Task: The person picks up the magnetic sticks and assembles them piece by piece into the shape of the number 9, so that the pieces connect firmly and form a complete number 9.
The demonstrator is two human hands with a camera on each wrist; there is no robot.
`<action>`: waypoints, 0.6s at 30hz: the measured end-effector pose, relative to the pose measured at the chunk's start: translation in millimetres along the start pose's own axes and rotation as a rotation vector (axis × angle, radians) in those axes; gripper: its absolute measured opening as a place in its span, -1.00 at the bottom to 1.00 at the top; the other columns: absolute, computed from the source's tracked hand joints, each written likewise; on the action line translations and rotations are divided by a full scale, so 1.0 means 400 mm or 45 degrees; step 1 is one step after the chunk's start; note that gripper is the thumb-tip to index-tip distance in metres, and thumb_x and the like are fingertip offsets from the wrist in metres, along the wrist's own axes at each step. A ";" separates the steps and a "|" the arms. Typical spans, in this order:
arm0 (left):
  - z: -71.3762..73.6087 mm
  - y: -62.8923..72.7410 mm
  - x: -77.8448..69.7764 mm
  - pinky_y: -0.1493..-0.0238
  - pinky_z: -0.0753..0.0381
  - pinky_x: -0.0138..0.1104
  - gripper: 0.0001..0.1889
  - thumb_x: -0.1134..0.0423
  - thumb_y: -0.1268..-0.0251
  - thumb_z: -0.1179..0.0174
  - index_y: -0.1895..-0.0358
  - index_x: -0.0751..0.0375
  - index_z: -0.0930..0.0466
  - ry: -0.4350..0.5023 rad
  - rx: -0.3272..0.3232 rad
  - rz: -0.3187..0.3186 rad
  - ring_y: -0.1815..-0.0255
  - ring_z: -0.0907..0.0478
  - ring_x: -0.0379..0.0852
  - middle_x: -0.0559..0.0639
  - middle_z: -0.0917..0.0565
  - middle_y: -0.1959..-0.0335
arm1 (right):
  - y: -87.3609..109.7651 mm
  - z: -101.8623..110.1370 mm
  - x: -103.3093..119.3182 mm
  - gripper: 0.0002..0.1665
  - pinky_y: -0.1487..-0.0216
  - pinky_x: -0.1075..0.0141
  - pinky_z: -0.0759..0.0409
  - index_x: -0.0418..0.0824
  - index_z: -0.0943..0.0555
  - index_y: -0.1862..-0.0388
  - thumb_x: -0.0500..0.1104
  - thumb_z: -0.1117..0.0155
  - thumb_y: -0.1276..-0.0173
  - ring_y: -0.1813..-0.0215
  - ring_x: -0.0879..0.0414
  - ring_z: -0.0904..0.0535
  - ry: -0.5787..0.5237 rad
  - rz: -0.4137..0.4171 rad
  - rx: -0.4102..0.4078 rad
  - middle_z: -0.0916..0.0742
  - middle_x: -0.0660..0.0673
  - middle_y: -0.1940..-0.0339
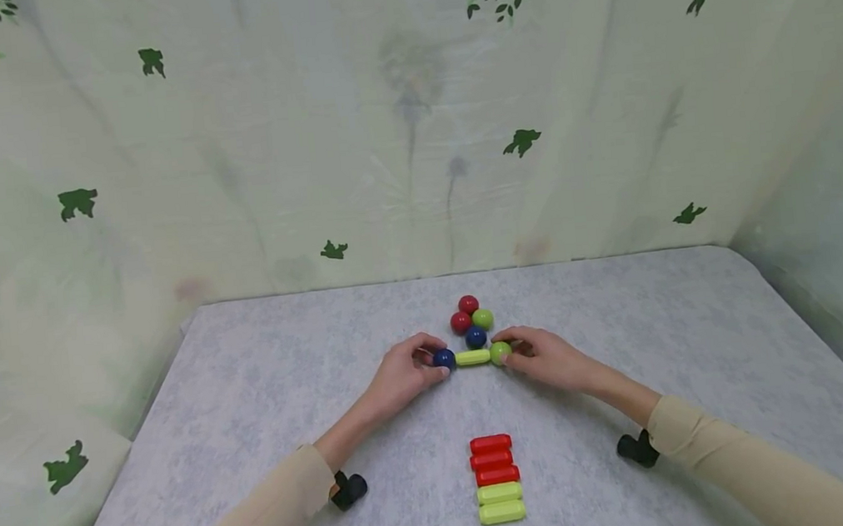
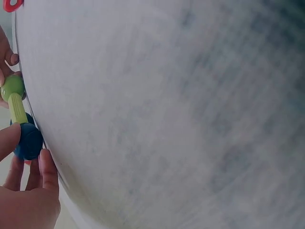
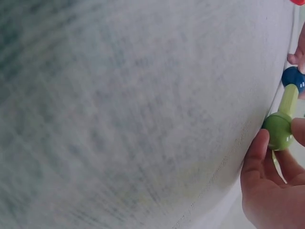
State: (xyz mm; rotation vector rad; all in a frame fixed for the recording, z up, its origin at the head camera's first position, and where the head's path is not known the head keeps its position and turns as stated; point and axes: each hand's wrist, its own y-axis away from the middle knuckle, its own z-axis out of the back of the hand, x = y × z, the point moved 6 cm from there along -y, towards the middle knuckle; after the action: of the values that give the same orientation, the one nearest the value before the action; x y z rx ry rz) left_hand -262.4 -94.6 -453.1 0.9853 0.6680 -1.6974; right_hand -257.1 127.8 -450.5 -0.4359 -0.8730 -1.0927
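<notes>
Head view high, forward-down; wrist views close, rod (image 2: 18, 109) in both.

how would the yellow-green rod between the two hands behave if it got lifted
The yellow-green rod is probably stiff, since it looks straight. The blue ball and green ball meet its ends, so they may rise with it, though how firmly they join isn't visible. Its ridged-looking sides might make it less slippery than the glossy balls.

Glossy, probably plastic balls (image 1: 444, 358), matt tabletop (image 1: 286, 350).
</notes>
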 end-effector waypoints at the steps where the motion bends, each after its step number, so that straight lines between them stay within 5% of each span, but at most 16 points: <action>1: -0.001 0.001 -0.001 0.12 -0.53 -0.25 -0.69 0.35 -0.20 -0.34 -0.02 0.12 -0.60 -0.005 0.001 0.004 0.14 -0.50 -0.05 -0.04 -0.59 0.12 | 0.000 0.000 -0.001 -0.58 0.02 0.17 -0.55 -0.14 -0.54 -0.25 -0.13 -0.22 -0.44 0.03 0.03 -0.52 -0.003 0.002 0.002 -0.63 -0.03 -0.03; 7: 0.002 0.019 -0.028 -0.01 -0.53 -0.16 -0.50 0.29 -0.22 -0.35 -0.23 0.18 -0.47 -0.068 -0.032 0.012 0.00 -0.48 -0.04 0.03 -0.53 -0.06 | -0.003 -0.001 -0.004 -0.61 0.04 0.18 -0.55 -0.14 -0.55 -0.22 -0.13 -0.22 -0.45 0.04 0.04 -0.52 -0.010 0.023 0.007 -0.64 -0.02 -0.01; 13: -0.002 0.069 -0.083 0.03 -0.50 -0.13 -0.63 0.31 -0.27 -0.32 -0.12 0.20 -0.54 -0.124 -0.151 -0.163 -0.02 -0.48 0.01 0.06 -0.54 -0.03 | -0.002 0.000 -0.008 -0.60 0.07 0.23 -0.55 -0.13 -0.54 -0.22 -0.12 -0.23 -0.45 0.05 0.04 -0.52 -0.021 0.021 0.002 -0.64 -0.01 0.03; 18: -0.036 0.115 -0.099 0.05 -0.49 -0.18 -0.73 0.34 -0.28 -0.30 -0.03 0.18 -0.59 -0.095 -0.079 -0.233 0.03 -0.49 0.00 0.03 -0.59 0.05 | 0.000 0.000 -0.008 -0.59 0.07 0.21 -0.54 -0.13 -0.53 -0.24 -0.12 -0.22 -0.45 0.06 0.04 -0.51 -0.009 0.032 0.004 -0.63 -0.01 0.03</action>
State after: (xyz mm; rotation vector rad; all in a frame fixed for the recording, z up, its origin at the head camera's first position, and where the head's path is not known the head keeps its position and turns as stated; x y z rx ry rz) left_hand -208.9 -78.6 -425.2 0.8335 0.7763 -1.8517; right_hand -257.6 129.8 -453.0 -0.4475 -0.8732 -1.0669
